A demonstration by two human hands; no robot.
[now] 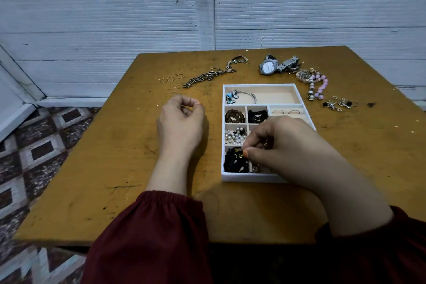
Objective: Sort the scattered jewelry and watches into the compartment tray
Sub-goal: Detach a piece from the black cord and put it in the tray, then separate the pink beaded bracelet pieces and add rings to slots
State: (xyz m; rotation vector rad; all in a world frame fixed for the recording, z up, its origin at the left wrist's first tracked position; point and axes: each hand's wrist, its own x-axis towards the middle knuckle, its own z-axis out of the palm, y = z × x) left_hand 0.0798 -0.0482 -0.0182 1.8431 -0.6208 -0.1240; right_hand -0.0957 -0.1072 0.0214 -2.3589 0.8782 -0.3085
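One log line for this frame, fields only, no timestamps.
phase: sorting | left hand: curled, left of tray, contents unclear | right hand: fingers pinched together over tray, item unclear | unsorted: watches, rings

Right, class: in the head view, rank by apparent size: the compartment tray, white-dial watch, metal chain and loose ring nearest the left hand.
Largest to smallest:
1. compartment tray
2. metal chain
3. white-dial watch
4. loose ring
The tray lies nearer the camera, yet the ranking looks safe.
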